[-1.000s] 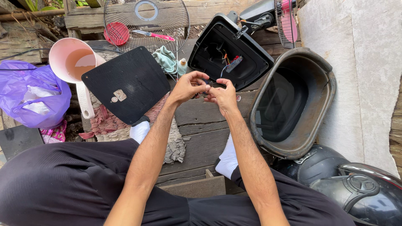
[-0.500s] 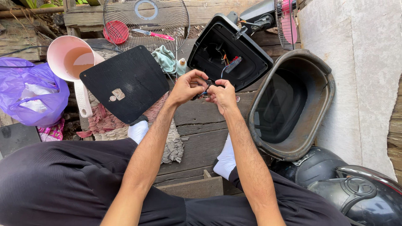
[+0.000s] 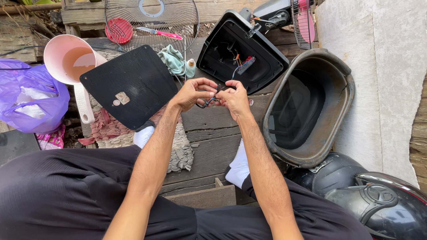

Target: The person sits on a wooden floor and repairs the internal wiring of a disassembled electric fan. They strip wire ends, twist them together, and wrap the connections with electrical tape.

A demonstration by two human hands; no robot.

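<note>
Both the left hand [image 3: 192,93] and the right hand [image 3: 235,98] are pinching a thin black wire [image 3: 208,101] above the wooden boards [image 3: 213,146].

bright even daylight, soft shadows, sharp focus, slight wide-angle distortion.

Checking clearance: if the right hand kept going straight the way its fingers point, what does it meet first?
The right hand points up-left, fingertips already pinching the black wire. Straight on, it would meet the left hand first, almost touching it. Depth looks about equal, so contact seems likely.
</note>
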